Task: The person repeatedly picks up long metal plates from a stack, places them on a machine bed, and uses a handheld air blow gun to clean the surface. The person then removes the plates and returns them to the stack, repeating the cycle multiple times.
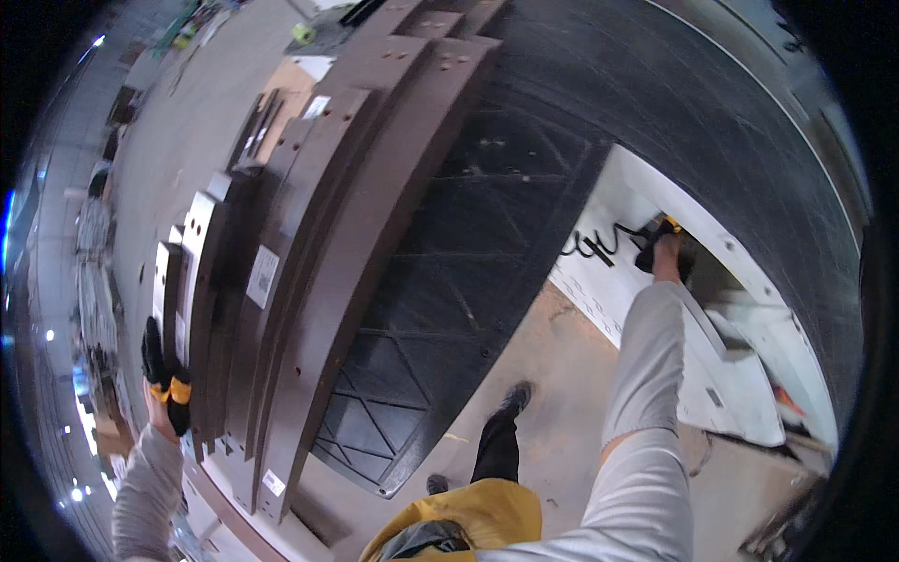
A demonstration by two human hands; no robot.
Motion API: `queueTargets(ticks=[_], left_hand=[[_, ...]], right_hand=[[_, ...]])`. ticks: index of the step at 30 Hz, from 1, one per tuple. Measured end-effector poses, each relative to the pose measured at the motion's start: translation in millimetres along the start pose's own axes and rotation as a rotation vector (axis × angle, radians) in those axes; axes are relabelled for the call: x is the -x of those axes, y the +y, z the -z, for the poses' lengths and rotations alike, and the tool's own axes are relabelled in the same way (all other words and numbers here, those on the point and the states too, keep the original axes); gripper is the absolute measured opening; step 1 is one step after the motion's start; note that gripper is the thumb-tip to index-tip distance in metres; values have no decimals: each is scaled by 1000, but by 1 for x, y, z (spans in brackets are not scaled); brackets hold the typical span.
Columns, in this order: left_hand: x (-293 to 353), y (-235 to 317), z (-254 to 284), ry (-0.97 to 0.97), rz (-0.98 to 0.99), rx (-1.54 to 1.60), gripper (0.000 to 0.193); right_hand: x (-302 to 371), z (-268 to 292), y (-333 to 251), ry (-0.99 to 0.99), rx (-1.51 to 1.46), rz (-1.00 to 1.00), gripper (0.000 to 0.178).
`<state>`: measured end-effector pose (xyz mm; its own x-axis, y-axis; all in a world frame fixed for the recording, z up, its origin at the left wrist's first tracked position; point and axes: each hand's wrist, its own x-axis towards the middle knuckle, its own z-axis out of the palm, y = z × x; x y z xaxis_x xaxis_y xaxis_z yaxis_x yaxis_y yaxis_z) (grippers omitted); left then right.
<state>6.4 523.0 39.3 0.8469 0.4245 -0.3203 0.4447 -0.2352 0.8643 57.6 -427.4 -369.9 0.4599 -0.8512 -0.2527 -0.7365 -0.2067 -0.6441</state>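
My left hand (167, 382), in a black and yellow glove, rests against the outer side of a stack of brown metal beams (323, 309). Its fingers stretch out along the outermost beam, without wrapping round it. Off to the right, my right arm reaches into a recess in a white panelled body (609, 290). There my right hand (663, 251), also gloved, is curled beside a black coiled cable (592, 246). Whatever its fingers close on is dark and partly hidden by the hand.
A black ribbed panel (468, 244) lies between the beams and the white body. Over it spreads a dark, curved cover (674, 103). Below are the concrete floor (538, 365) and my shoe (516, 397). Stacked materials (94, 234) line the far left.
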Motion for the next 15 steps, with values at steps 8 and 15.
queueTargets(ticks=[8, 15], left_hand=[[1, 60, -96, -104, -263, -620, 54], [46, 93, -140, -123, -802, -1247, 57]], right_hand=[[-32, 10, 14, -184, -885, -75, 36], [117, 74, -3, -186, -1326, -31, 30]])
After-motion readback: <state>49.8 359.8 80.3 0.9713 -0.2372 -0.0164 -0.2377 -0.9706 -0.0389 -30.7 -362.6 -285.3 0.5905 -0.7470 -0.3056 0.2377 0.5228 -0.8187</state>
